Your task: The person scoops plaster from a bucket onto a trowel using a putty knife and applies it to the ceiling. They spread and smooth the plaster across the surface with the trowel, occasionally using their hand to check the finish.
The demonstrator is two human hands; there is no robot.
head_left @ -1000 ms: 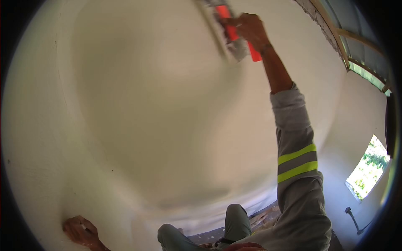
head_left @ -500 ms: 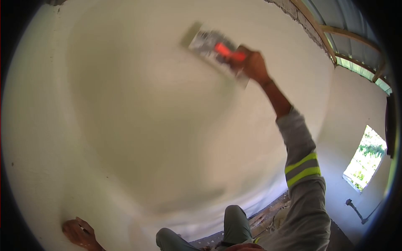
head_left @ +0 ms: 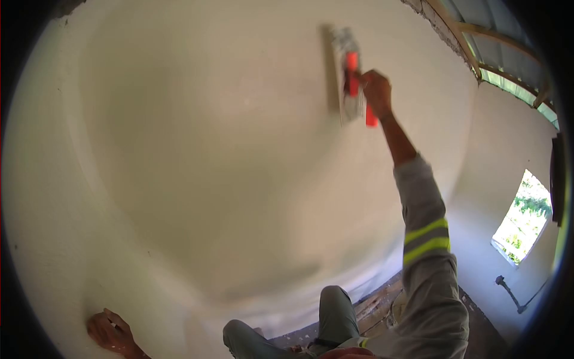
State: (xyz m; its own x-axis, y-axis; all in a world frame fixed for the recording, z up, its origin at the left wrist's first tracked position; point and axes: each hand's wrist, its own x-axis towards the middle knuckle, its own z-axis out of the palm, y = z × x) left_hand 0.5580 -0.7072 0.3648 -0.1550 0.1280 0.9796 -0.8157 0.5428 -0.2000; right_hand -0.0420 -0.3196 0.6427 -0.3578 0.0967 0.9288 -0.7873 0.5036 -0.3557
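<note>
My right hand (head_left: 377, 94) is wrapped round the red handle of a flat trowel (head_left: 347, 45), raised against the upper part of a pale plastered wall (head_left: 227, 149). The trowel stands nearly upright, its blade smeared with grey and white, and a shadow falls on the wall to its left. Low at the left, my left hand (head_left: 112, 332) is by the same wall with its fingers curled; a small light thing shows between them, too small to name.
A metal roof (head_left: 502, 24) on wooden beams is at the upper right. On the right side wall are a bright window opening (head_left: 523, 218) and a dark channel (head_left: 510, 293). My bent knees (head_left: 335, 305) are below, above wooden boards (head_left: 379, 308).
The trowel has turned from a slant to nearly upright and moved right, with my right hand a little further right. My left hand has hardly moved.
</note>
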